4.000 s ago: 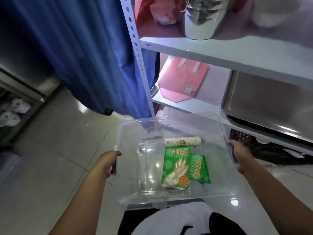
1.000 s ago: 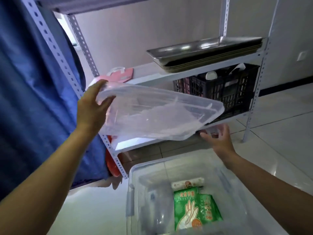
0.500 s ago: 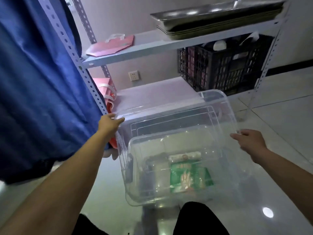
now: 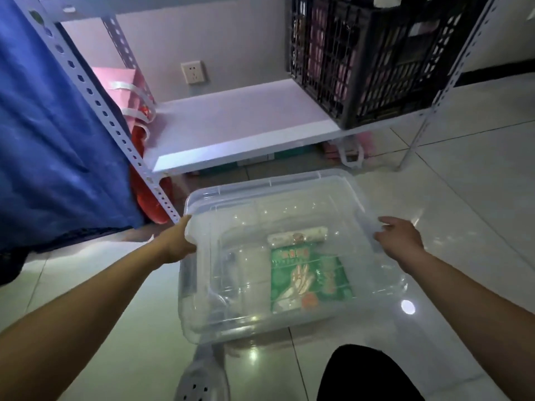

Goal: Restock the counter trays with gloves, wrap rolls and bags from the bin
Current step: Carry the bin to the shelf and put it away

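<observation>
A clear plastic bin (image 4: 191, 314) stands on the tiled floor in front of me. Its clear lid (image 4: 275, 192) lies over it, shifted toward the far side. Through the plastic I see a green glove packet (image 4: 307, 276) and a white wrap roll (image 4: 298, 235) just beyond it, both blurred. My left hand (image 4: 176, 244) grips the lid's left edge. My right hand (image 4: 401, 238) holds the lid's right edge with curled fingers.
A white metal rack's low shelf (image 4: 231, 123) is just beyond the bin, with a black crate (image 4: 362, 53) on its right end. A pink bag (image 4: 127, 91) and blue cloth (image 4: 43, 140) hang at the left. My dark knee (image 4: 364, 374) is near the bin's front.
The lid, held up near the shelf a second ago, has come down over the bin. Both hands moved down with it. My view tilted down toward the floor.
</observation>
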The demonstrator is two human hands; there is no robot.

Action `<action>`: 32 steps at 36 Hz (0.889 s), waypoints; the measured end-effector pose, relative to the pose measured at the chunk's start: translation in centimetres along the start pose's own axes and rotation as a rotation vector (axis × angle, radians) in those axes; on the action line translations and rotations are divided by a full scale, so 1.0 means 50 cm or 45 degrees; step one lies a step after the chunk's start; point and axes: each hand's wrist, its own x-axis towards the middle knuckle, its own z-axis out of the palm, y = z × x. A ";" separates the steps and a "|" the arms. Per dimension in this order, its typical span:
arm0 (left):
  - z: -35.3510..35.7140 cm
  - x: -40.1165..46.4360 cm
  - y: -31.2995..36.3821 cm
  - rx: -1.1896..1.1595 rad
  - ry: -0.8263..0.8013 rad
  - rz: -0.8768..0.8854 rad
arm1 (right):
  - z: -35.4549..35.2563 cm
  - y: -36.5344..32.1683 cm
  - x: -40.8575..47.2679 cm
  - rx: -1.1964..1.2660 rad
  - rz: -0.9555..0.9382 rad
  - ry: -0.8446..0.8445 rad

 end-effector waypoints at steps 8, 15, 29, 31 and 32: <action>0.030 -0.040 -0.044 -0.131 0.057 -0.180 | -0.011 0.034 -0.013 0.097 0.066 -0.108; 0.022 -0.043 -0.094 -0.799 -0.147 -0.380 | -0.012 0.058 0.021 0.397 0.283 -0.173; 0.019 -0.035 -0.092 -0.791 -0.215 -0.502 | -0.005 0.008 0.089 0.164 0.403 -0.226; 0.020 -0.036 -0.078 -0.747 -0.189 -0.526 | 0.000 0.003 0.094 0.109 0.375 -0.157; 0.021 -0.036 -0.073 -0.728 -0.169 -0.533 | 0.003 0.000 0.092 0.095 0.376 -0.146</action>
